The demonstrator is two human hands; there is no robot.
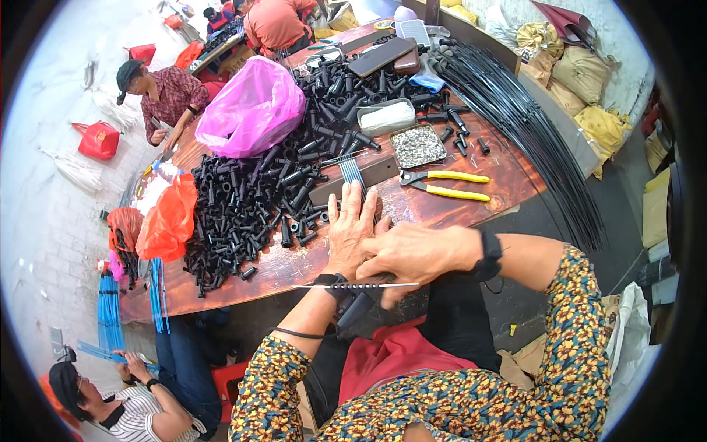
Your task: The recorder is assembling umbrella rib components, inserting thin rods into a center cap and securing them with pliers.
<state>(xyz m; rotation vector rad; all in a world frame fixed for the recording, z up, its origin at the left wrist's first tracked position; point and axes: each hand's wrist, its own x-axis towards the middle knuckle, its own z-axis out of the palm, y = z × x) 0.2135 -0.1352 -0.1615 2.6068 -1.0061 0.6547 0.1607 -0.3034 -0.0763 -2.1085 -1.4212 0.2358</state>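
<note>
My left hand (349, 234) lies palm down at the table's near edge, fingers stretched forward. Its fingertips rest at a row of thin blue-grey rods (350, 171) that cross a dark rectangular block (379, 171). My right hand (420, 252) is closed, its fingers curled beside and partly over the left hand. What its fingers hold is hidden. Just below them a thin pale rod with dark turns around it (361, 285) runs crosswise over my left wrist. Right of the block lie yellow-handled pliers (456, 184).
Black tubular parts (243, 206) heap across the table (471, 202), with a pink bag (254, 107) on top. A tray of small metal pieces (417, 146) sits beyond the pliers. Long black rods (523, 118) line the right edge. Co-workers sit left, one holding blue rods (110, 353).
</note>
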